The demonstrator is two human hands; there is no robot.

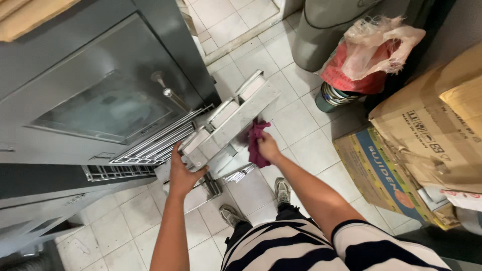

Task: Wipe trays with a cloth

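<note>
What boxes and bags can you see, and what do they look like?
Big cardboard box: far right, brown, creased, small black symbols printed on it.
Smaller box: on the floor beneath it, tan with a blue band and an orange patch.
Plastic bag: top right, red and clear, crumpled over a round tin.

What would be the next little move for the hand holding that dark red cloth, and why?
Probably slide the dark red cloth further along the metal tray, toward its far end. The right hand presses the cloth against the tray's near side, while the left hand grips its lower end, steadying it; the upper stretch lies beyond the cloth.
</note>
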